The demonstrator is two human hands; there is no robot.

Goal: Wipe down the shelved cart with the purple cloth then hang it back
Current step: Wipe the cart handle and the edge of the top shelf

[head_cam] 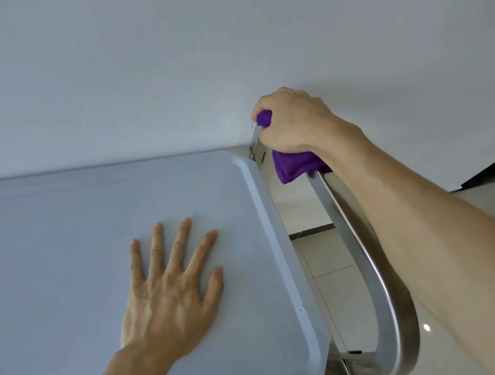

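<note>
The cart's top shelf (92,234) fills the lower left of the view, a pale grey-blue flat surface with a raised rim running from about 12 o'clock down to 5 o'clock. The left hand (166,299) lies palm-down on this shelf at roughly 7 o'clock from the centre of the view, fingers straight and spread, holding nothing, the thumb pointing toward the rim.

Just beyond the rim, on its right side, a curved metal handle (367,266) of the cart sweeps from 5 o'clock up toward 1 o'clock. The right hand (291,121) sits at the far end of that handle, at about 1 o'clock, its fingers clenched around the purple cloth (294,164) and the bar together. The cloth is bunched up under the palm: a small tuft pokes out at the top beside the knuckles, and a larger fold hangs out below the heel of the hand, lying against the handle (how much of the bar it wraps cannot be told, since the hand covers it).

Between the shelf rim and the handle a light tiled floor (318,265) shows. A plain pale wall (165,58) fills the upper half of the view.
</note>
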